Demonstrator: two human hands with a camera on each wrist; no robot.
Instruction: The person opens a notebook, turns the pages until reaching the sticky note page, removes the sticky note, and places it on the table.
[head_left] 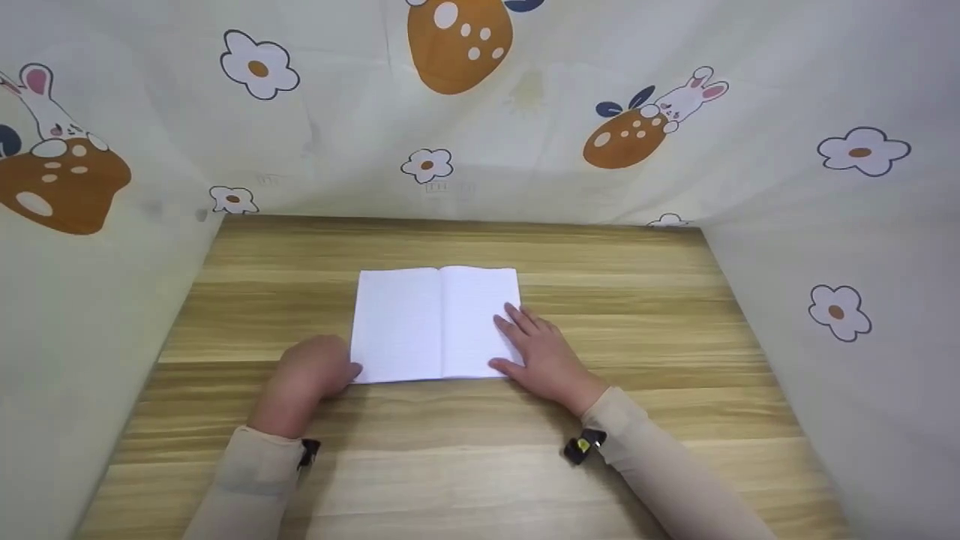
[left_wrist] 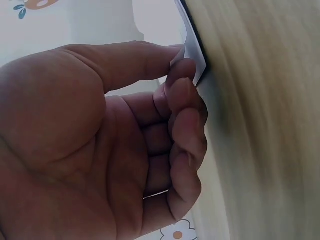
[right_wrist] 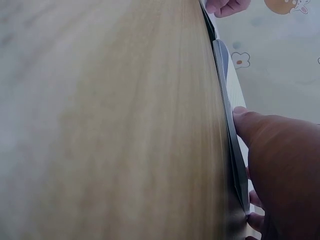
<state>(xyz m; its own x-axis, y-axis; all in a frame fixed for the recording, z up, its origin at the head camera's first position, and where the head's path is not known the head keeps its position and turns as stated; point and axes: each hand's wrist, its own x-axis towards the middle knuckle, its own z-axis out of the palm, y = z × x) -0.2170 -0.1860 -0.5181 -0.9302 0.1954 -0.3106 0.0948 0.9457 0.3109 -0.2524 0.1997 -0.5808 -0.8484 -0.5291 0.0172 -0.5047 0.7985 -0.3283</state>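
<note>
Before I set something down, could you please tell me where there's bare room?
Tabletop lies bare between the open notebook and the patterned cloth behind, and rightward from the right hand to the cloth. The notebook's near corners are crowded: the left hand pinches one, the right rests by the other.

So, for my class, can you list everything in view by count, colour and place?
Open notebook: one, white, on the table
Table: one, brown, under the notebook
Sheeting: count unclear, pale, behind and beside the table
Flowers: six, white, printed on the sheeting
Rabbits: two, white, printed likewise
Fruits: three, orange, printed likewise
Devices: two, black, one by each sleeve
Sleeves: two, beige, one per arm
Left hand: one, pinching the left page's near corner
Right hand: one, spread on the right page
</note>
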